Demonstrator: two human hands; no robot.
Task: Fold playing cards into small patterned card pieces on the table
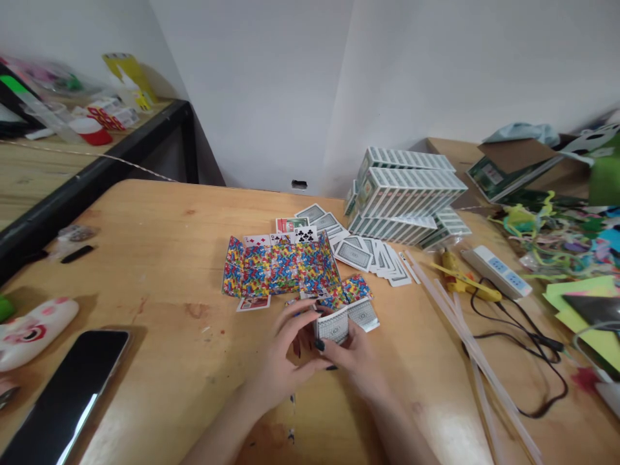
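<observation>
A grey-backed playing card (334, 327) is upright between my hands, low over the table. My right hand (357, 358) pinches it, thumb flat on its back. From the other side, the curled fingers of my left hand (290, 345) close on the card's left edge; their tips are partly hidden. Just beyond stands a folded structure of cards covered in a multicoloured pattern (276, 271), with several card faces showing along its back edge. Another grey-backed card (363, 314) lies by my right fingers, next to a small patterned piece (356, 289).
Loose cards (353, 252) fan out behind, beside stacked card boxes (411, 190). On the right are a yellow glue gun (453, 274), clear glue sticks (465, 329), a power strip (498, 271) and a black cable. A phone (68, 394) and a white pouch (39, 332) lie left.
</observation>
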